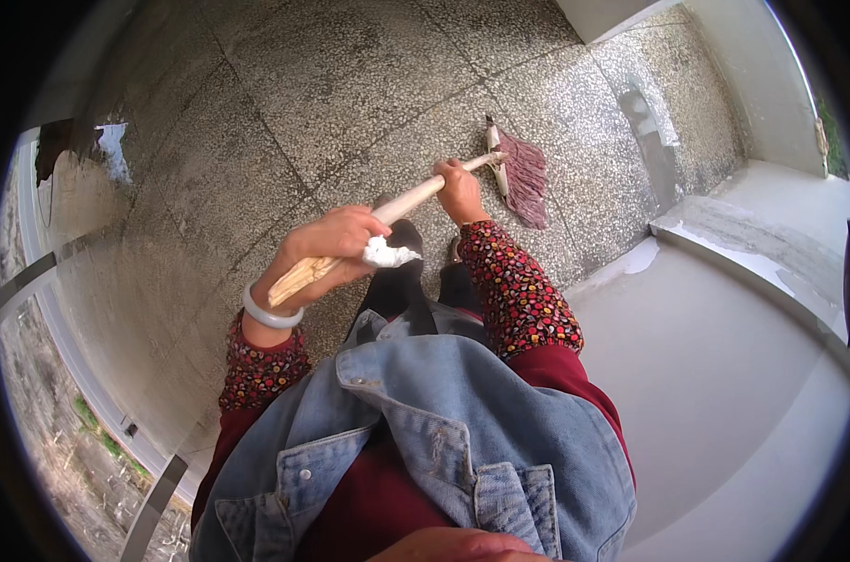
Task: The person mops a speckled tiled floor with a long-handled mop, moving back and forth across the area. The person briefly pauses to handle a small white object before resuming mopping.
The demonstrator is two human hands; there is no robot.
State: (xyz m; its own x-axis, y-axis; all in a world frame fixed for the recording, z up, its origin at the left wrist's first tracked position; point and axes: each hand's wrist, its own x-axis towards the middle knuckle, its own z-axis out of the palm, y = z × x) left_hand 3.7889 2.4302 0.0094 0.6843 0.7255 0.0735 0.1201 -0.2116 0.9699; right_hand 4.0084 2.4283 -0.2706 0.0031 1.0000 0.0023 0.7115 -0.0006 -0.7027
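Observation:
A mop with a pale wooden handle slants across in front of me. My left hand, with a pale bangle at the wrist, is wrapped around the handle close to its rough, yellowish upper end. A crumpled white tissue sticks out by the fingers of that hand. Lower on the handle, my right hand is closed around it. The mop head, of dusky pink cloth strands on a white crosspiece, lies on the speckled terrazzo floor ahead of my feet.
On my right stands a pale wall with a ledge, its paint peeling. A pale pillar is at the top. On the left, metal bars border an opening to the ground outside. My dark shoe stands below the handle.

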